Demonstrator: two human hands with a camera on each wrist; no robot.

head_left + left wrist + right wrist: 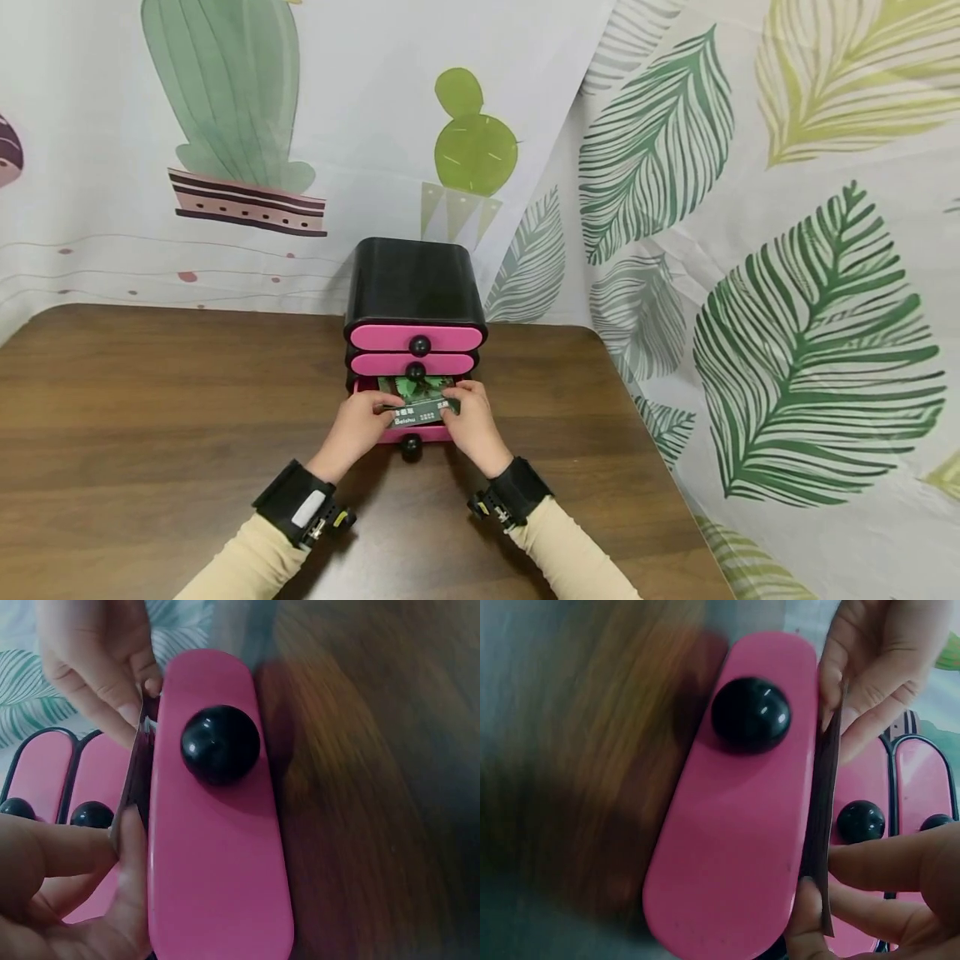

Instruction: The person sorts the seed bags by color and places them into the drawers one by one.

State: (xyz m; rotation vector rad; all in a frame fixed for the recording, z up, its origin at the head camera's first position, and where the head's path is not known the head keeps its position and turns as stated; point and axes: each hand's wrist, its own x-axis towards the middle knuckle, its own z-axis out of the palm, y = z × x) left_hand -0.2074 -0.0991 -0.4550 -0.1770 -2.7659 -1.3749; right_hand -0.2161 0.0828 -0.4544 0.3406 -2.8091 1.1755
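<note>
A dark green printed card (418,412) lies over the pulled-out bottom drawer (442,433) of a small black cabinet (416,279). My left hand (362,419) pinches the card's left edge between thumb and fingers. On the opposite edge, my right hand (472,421) pinches it the same way. Seen edge-on in the right wrist view, the card (825,795) stands right at the top rim of the pink drawer front (735,817). A round black knob (220,745) sits on that front, below both hands. The drawer's inside is mostly hidden by the card.
Two upper pink drawers, the top one (375,337) and the middle one (375,364), are pushed in, each with a black knob. The cabinet stands on a brown wooden table (187,433), near its back edge. Printed cloth (375,100) hangs behind.
</note>
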